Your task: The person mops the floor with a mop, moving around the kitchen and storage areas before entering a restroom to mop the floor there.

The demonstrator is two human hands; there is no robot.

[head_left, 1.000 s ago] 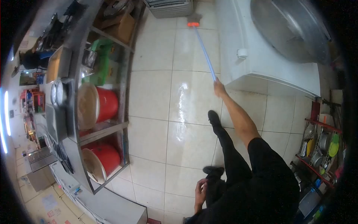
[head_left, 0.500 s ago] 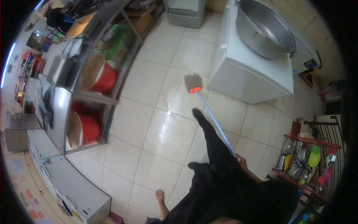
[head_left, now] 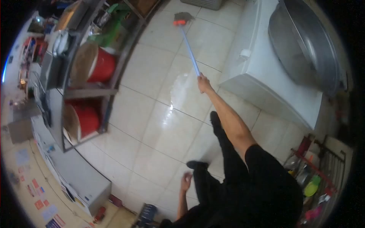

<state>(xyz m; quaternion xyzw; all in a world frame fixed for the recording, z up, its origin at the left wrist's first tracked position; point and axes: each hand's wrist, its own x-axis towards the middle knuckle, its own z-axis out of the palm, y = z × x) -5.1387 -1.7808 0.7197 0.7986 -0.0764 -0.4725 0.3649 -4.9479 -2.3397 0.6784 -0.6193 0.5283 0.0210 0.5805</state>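
Observation:
At the upper middle, my right hand (head_left: 204,83) is closed round the end of a light blue handle (head_left: 189,48), with the arm stretched forward. The handle runs up to a mop (head_left: 184,17) with an orange-red socket and grey strands, which lies on the tiled floor (head_left: 167,125) near the shelving. My left hand (head_left: 186,182) hangs low by my left leg, its fingers curled and a little apart, with nothing seen in it. A black shoe (head_left: 197,165) is close above it, and the other shoe (head_left: 216,119) is further forward.
Metal shelving (head_left: 91,92) with red tubs (head_left: 102,65) stands on the left. On the right, a large metal basin (head_left: 292,45) sits on a white freezer (head_left: 266,83). A dish rack (head_left: 315,163) is at the lower right, and a white chest (head_left: 81,174) at the lower left.
My right hand has swung out forward with the handle, and the mop has slid up and left, away from me. My left hand has shifted up and right. The view has moved nearer the freezer.

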